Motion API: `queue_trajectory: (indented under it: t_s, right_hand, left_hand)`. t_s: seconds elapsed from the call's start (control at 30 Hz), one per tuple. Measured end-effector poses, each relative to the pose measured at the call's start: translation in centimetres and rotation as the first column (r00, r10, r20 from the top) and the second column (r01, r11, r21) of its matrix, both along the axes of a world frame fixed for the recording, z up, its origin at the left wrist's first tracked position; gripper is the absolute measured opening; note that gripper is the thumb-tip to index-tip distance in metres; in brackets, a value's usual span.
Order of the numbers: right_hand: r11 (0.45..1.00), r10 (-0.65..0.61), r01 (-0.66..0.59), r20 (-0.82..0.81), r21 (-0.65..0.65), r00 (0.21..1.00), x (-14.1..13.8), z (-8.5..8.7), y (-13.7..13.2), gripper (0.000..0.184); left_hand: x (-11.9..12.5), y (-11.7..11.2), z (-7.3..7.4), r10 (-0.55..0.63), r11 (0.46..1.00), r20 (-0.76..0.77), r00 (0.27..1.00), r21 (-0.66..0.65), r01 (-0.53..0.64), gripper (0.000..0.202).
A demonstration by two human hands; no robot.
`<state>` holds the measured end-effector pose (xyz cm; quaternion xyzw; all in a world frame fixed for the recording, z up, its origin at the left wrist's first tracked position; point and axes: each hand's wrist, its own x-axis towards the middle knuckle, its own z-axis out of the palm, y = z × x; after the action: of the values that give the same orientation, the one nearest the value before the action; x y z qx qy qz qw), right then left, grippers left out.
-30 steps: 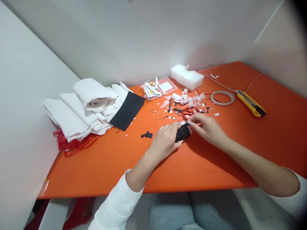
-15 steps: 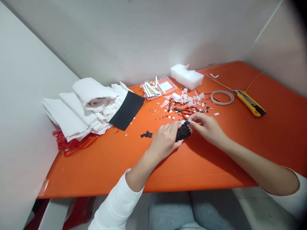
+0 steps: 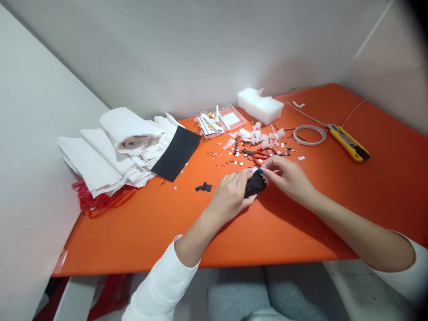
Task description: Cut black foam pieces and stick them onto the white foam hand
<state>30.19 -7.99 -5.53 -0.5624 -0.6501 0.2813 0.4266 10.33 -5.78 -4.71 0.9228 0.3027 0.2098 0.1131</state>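
Note:
My left hand is wrapped round a small piece covered in overlapping black scale-like bits, with some white showing at its top edge. It holds the piece just above or on the table; which one I cannot tell. The thumb and forefinger of my right hand are pinched together at the piece's upper right edge. A dark spot shows at those fingertips, too small to make out. On the table left of my left hand lie a few small black cut-outs.
Behind my hands, red-handled pliers lie among foam scraps. A foam block, a box of markers, a tape roll and a yellow utility knife stand farther back. Left are a black sheet and white tissue.
Both hands keep nearly the same place on the black-covered piece. The whole view has shifted very slightly; nothing else has visibly moved.

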Motion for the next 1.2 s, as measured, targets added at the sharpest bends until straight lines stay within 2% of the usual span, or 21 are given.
queue_trajectory:
  t_s: [0.17,0.33,0.43,0.5,0.57,0.63,0.73,0.87,1.0,1.07,1.2]
  right_hand:
    - [0.999,0.015,-0.017,0.035,0.042,0.999,-0.1,0.2,-0.1,0.011]
    - [0.997,0.021,-0.023,0.025,0.074,0.999,-0.2,0.5,-0.2,0.014]
    - [1.000,-0.021,0.020,-0.129,-0.005,0.991,-0.1,0.4,0.0,0.019]
    - [0.994,-0.065,0.038,-0.292,-0.099,0.954,0.0,0.3,0.2,0.027]
    - [0.980,-0.078,-0.009,-0.429,-0.197,0.900,0.2,0.2,0.4,0.031]
    - [0.959,-0.035,-0.110,-0.495,-0.261,0.868,0.4,0.1,0.6,0.034]
    - [0.950,0.035,-0.174,-0.466,-0.258,0.884,0.4,-0.2,0.7,0.030]
    - [0.974,0.032,-0.124,-0.427,-0.190,0.904,0.3,-0.5,0.8,0.027]
    - [0.987,0.004,-0.074,-0.437,-0.142,0.900,0.3,-0.1,0.7,0.025]
    - [0.989,-0.016,-0.050,-0.434,-0.142,0.901,0.4,0.3,0.5,0.021]
    - [0.974,-0.008,-0.098,-0.468,-0.203,0.884,0.4,0.7,0.2,0.022]
  left_hand:
    - [0.0,0.0,-0.2,-0.010,1.000,0.038,0.999,0.001,0.010,0.047]
    - [0.0,-0.1,-0.6,0.068,0.997,0.100,0.993,-0.051,-0.063,0.058]
    - [0.0,-0.1,-0.7,0.084,0.995,0.131,0.988,-0.064,-0.076,0.063]
    - [-0.1,0.0,-0.8,0.071,0.996,0.133,0.989,-0.063,-0.063,0.066]
    - [-0.2,0.2,-0.7,0.059,0.997,0.132,0.989,-0.065,-0.051,0.067]
    - [-0.3,0.4,-0.7,0.065,0.995,0.131,0.989,-0.078,-0.055,0.068]
    - [-0.4,0.6,-0.5,0.071,0.992,0.111,0.991,-0.112,-0.058,0.068]
    - [-0.5,0.4,-0.3,0.007,0.990,0.112,0.994,-0.140,0.009,0.072]
    - [-0.4,0.3,-0.2,-0.044,0.972,0.189,0.981,-0.219,0.086,0.081]
    - [-0.4,0.4,-0.2,-0.030,0.965,0.222,0.975,-0.247,0.086,0.082]
    - [-0.5,0.7,-0.3,0.043,0.960,0.224,0.974,-0.280,0.022,0.077]
